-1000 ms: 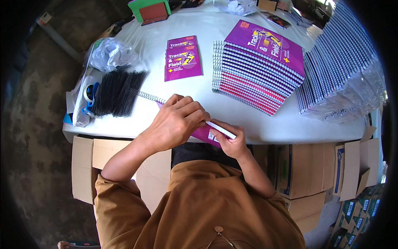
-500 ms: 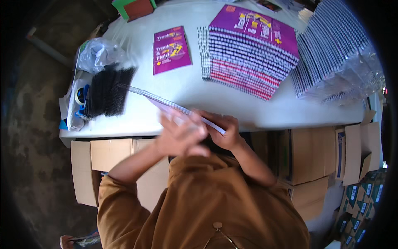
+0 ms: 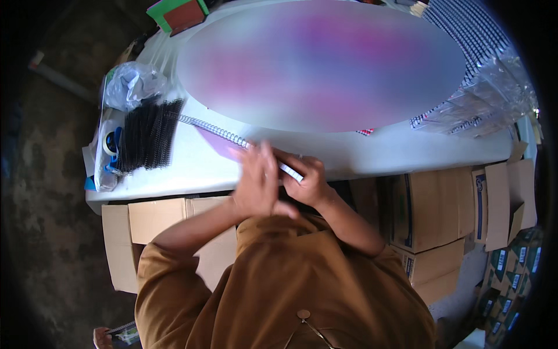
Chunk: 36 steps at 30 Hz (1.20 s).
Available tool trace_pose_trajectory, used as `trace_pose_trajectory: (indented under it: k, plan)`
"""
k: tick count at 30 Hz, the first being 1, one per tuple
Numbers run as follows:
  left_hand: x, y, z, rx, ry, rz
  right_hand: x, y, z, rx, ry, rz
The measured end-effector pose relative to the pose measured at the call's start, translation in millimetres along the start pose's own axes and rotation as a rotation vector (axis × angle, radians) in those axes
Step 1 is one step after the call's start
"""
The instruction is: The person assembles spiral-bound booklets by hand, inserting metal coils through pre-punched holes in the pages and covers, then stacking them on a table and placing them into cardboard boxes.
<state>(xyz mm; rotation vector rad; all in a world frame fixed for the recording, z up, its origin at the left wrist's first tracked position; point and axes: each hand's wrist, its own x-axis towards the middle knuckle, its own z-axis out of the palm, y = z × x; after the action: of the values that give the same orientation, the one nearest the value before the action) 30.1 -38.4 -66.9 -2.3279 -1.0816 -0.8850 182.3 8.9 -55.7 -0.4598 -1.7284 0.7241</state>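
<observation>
1. Right hand (image 3: 309, 180) grips the near end of a purple booklet (image 3: 217, 141) between thumb and fingers.
2. Left hand (image 3: 257, 185), blurred, is open with fingers extended beside the booklet; I cannot tell whether it touches.
3. Ahead-left of both hands, a wire coil (image 3: 213, 128) runs along the booklet's edge.
4. Farther left lie black coils (image 3: 146, 136), a blue tape dispenser (image 3: 111, 157) just beyond.
5. Well right of the hands stand stacked spiral-bound books (image 3: 469, 32).
</observation>
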Motion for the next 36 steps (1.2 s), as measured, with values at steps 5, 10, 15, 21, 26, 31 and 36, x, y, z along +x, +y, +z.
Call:
trace_pose_trajectory:
  k: [5, 10, 15, 21, 26, 31, 36]
  plan:
    - [45.0, -28.7, -22.4, 0.254, 0.253, -0.023, -2.1, -1.9, -2.3, -0.07, -0.102, -0.066]
    - [3.7, 15.0, 6.4, -0.151, 0.058, -0.037, 2.2, -3.5, -2.3, 0.0, -0.009, -0.019]
    - [82.6, -13.5, -24.0, 0.608, 0.284, 0.382, -8.0, 1.2, 2.9, -0.064, -0.119, -0.03]
    - [-10.2, 9.4, 4.0, -0.036, -0.023, 0.137, 1.3, 1.7, 1.1, 0.08, 0.049, 0.021]
    - [38.9, -8.2, 1.7, 0.059, 0.186, -0.088, -3.0, -8.4, -0.8, -0.002, -0.107, 0.03]
    - [-4.0, 16.4, 0.9, 0.012, 0.052, 0.163, -1.1, 0.4, -5.7, 0.067, -0.079, 0.096]
    - [23.0, -2.8, -8.4, 0.017, 0.084, -0.088, -8.1, 4.1, 9.0, 0.109, -0.19, 0.029]
